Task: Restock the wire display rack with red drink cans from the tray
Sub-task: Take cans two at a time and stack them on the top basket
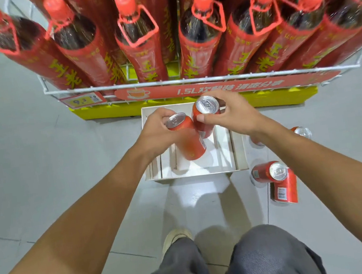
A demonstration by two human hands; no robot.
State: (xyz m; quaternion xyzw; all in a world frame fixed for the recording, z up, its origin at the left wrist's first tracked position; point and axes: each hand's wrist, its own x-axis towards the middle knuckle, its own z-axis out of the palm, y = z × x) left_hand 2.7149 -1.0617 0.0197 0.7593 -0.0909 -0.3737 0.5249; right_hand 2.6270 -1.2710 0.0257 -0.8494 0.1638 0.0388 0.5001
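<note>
The left hand [157,127] is wrapping its fingers round a red aluminium drink can with a silver top [188,139], holding it tilted above the shallow white cardboard tray [225,146] that is sitting on the grey tiled floor [37,158]. Just beside it, the right hand [234,112] is gripping a second red silver-topped can [203,125] near its rim, more upright. Whether the two cans are touching I cannot tell.

Judging from this, the step in hand is lifting the pair clear and carrying them up to the white wire display rack [190,80], whose front rail is running across just above the tray. It is worth parting the cans slightly so they are not knocking together. The shelf in view is holding tall red-labelled bottles with red caps [138,49], so the cans' slot probably lies out of view and needs finding first. Further right, three loose red cans [266,172] are lying on the floor, so feet should be stepping carefully there.
</note>
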